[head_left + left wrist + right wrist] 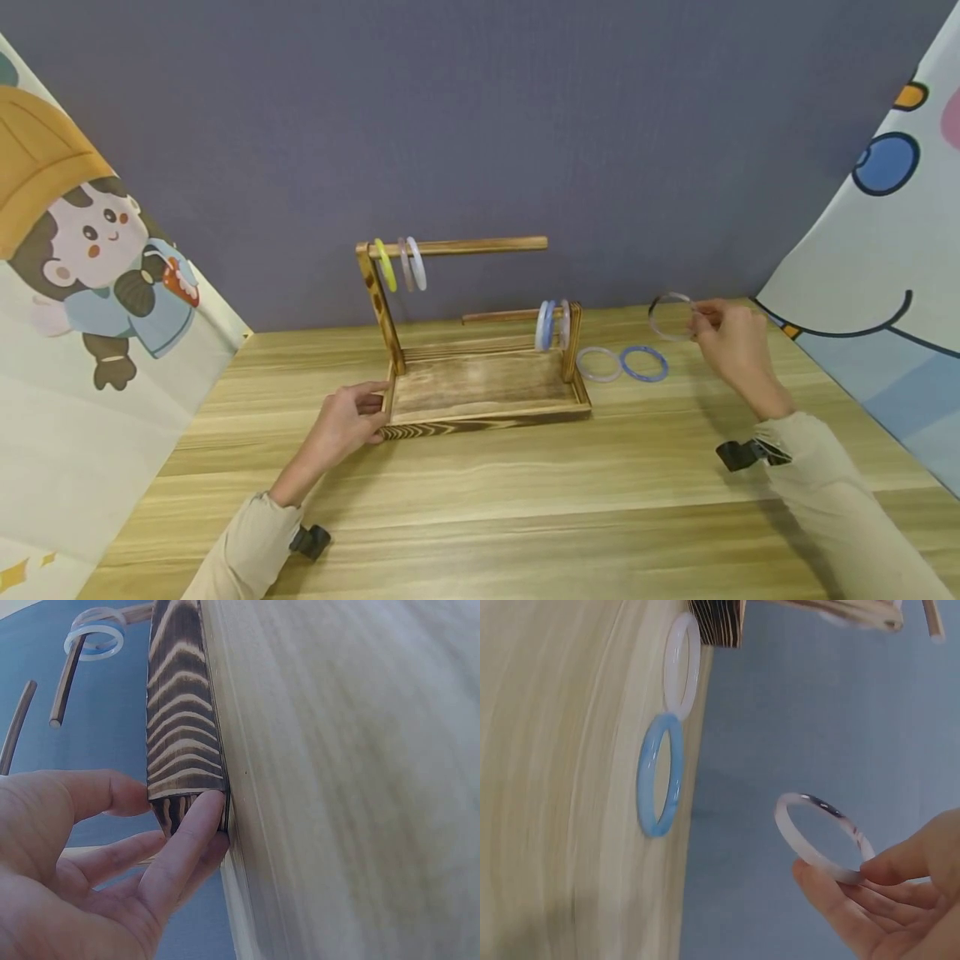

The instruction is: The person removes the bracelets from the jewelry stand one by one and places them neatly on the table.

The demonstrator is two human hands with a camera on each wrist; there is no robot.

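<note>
The left hand (347, 425) grips the front left corner of the wooden rack (480, 392), thumb on one side and fingers (184, 840) curled against the burnt-grain end of the base. The rack stands on the table (525, 492). The right hand (731, 346) is raised above the table, right of the rack, and pinches a pale bangle (670, 316) by its rim between thumb and fingertips (832, 900); the bangle is clear of the table. A white bangle (598, 364) and a blue bangle (643, 363) lie flat on the table, touching, just right of the rack. More bangles hang on its upper rod (465, 246) and lower rod (502, 316).
</note>
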